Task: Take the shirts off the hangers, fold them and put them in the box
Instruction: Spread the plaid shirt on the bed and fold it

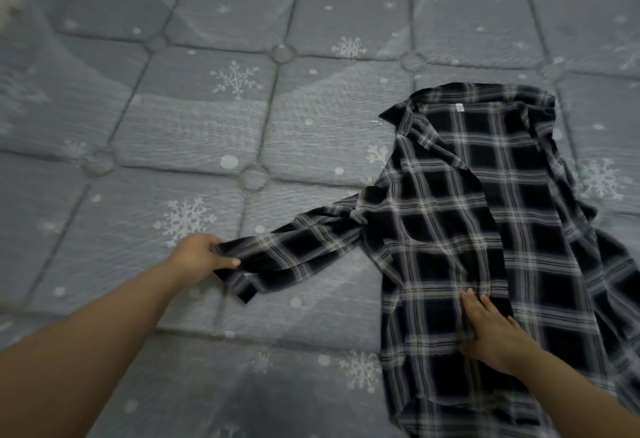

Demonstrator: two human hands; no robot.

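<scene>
From the head view I judge the step in hand to be laying the shirt (460,229) out flat for folding: it lies open, collar toward the top of the frame, at the right centre of the mattress (207,126). My left hand (202,257), at lower left centre, pinches the cuff end of the sleeve (294,247) and holds it stretched out to the left. My right hand (491,330), at lower right, lies flat with fingers straight on the shirt front, pinning the body. To do this well I would keep that palm firm as an anchor, draw the sleeve taut until its wrinkles run out, then swing it across the chest in one even line. The cloth is thin black-and-white plaid, limp and prone to bunching near the armhole. The mattress is grey, quilted in padded squares with printed snowflakes. No hanger or box shows.
</scene>
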